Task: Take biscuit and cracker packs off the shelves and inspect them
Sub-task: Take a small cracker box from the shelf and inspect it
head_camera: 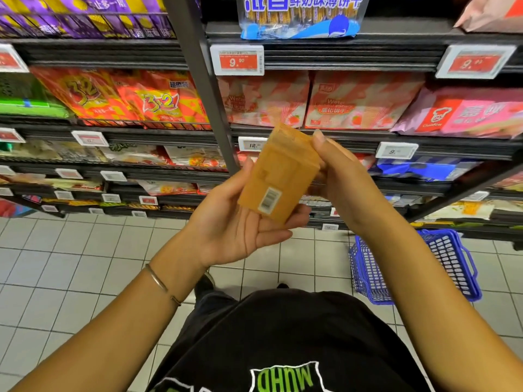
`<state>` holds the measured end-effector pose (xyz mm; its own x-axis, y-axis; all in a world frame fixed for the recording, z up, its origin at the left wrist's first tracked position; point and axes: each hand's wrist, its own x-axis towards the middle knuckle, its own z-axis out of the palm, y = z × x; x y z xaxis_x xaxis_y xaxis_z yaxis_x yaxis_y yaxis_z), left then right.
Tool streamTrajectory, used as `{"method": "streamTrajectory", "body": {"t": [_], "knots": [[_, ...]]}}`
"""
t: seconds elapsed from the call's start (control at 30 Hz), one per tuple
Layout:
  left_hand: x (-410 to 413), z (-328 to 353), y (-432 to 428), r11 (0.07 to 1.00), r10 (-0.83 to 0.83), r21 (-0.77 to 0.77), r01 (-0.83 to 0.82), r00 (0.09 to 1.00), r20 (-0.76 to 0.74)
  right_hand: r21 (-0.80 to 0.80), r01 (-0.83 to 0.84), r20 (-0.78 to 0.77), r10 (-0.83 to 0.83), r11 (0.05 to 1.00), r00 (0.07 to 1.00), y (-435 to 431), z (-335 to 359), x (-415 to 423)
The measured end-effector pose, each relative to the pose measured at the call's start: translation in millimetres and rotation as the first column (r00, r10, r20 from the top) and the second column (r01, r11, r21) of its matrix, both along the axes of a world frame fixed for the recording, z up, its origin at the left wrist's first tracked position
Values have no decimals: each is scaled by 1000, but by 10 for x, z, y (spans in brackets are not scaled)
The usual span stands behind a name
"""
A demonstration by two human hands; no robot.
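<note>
Left hand [235, 230], palm up and fingers nearly straight, cradled the orange pack [280, 171] from 7 o'clock while the right hand [339, 171] gripped its 2 o'clock edge, evidently tilting the barcode [269, 200] side up for reading, off the shelves [339, 53].

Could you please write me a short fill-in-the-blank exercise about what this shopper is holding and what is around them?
The orange pack carries a white ___ label near its lower end.
The shopping basket on the floor is ___.
The bracelet sits on the ___ wrist.
The red price tag under the blue-and-white pack reads ___.
Missing words: barcode; blue; left; 9.90.
</note>
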<state>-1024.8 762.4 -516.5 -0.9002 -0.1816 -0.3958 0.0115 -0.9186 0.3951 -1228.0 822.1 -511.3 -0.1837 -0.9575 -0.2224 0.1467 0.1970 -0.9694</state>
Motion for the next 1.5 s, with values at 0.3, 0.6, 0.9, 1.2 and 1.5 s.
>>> {"method": "streamTrajectory", "body": {"t": [0.3, 0.6, 0.9, 1.2, 1.5], "knots": [[53, -44, -15, 999, 32, 29, -32, 999, 5, 79, -16, 33, 14, 997, 999, 56, -74, -16], [100, -13, 19, 730, 417, -664, -159, 874, 249, 9, -165, 6, 165, 986, 986, 120, -55, 37], [82, -28, -44, 455, 461, -883, -119, 879, 119, -94, -149, -56, 144, 984, 988, 154, -109, 10], [176, 83, -54, 526, 440, -827, -201, 896, 62, -49, -41, 344, 55, 998, 937, 113, -185, 48], [142, 104, 77, 522, 429, -825, -216, 903, 35, 55, -85, 585, 37, 995, 810, 132, -226, 128]]}}
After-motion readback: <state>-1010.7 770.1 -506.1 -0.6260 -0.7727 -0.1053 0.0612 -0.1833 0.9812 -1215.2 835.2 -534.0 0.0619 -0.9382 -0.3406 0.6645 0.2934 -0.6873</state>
